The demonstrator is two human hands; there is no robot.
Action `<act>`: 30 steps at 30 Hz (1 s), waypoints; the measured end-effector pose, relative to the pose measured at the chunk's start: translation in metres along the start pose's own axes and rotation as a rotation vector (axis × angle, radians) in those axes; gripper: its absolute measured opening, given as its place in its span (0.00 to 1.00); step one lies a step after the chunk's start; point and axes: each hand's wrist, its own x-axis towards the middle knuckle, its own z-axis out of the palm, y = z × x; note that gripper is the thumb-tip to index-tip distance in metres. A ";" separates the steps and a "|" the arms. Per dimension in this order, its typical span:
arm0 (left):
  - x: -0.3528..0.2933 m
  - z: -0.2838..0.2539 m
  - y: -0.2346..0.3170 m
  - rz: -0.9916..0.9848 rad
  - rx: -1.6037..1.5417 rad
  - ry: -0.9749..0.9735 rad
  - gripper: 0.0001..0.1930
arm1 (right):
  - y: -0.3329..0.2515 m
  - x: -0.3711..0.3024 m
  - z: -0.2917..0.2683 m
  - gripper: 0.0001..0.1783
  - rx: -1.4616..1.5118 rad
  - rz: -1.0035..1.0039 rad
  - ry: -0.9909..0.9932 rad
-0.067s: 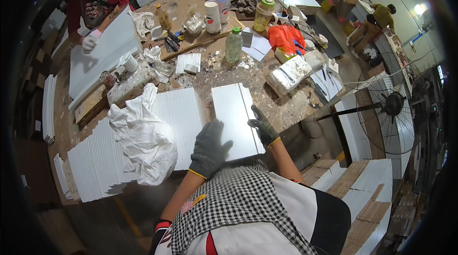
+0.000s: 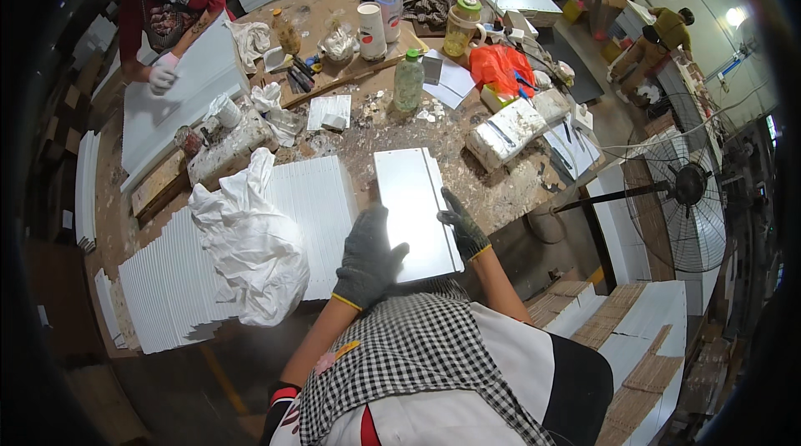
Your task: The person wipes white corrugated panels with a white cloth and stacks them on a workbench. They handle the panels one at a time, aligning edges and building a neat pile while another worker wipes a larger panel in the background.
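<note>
Near left edge of workbench: row of thin white boards, crumpled white cloth over it. Your left hand, gloved: thumb spread from fingers, lying at left edge of white panel; can't tell if fingertips grip underneath. White panel at workbench's near edge, right of row. Looks stiff, fairly light, smooth face likely slippery, corners probably chip easily; best held by both long edges. Your right hand, gloved: against panel's right edge; can't tell whether pinching.
</note>
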 end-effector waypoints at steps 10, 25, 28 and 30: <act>0.069 0.109 0.000 -0.589 -1.026 -0.237 0.35 | -0.010 0.019 -0.057 0.50 0.356 0.067 -0.249; 0.105 0.168 0.086 -0.508 -0.179 -0.072 0.61 | -0.072 0.072 -0.129 0.27 -1.266 -0.295 -0.027; 0.105 0.181 0.099 -0.391 -0.305 -0.130 0.60 | -0.103 0.050 -0.121 0.26 -1.328 -0.247 0.086; 0.107 0.190 0.104 -0.381 -0.336 -0.150 0.59 | -0.121 0.021 -0.122 0.25 -1.149 -0.215 0.210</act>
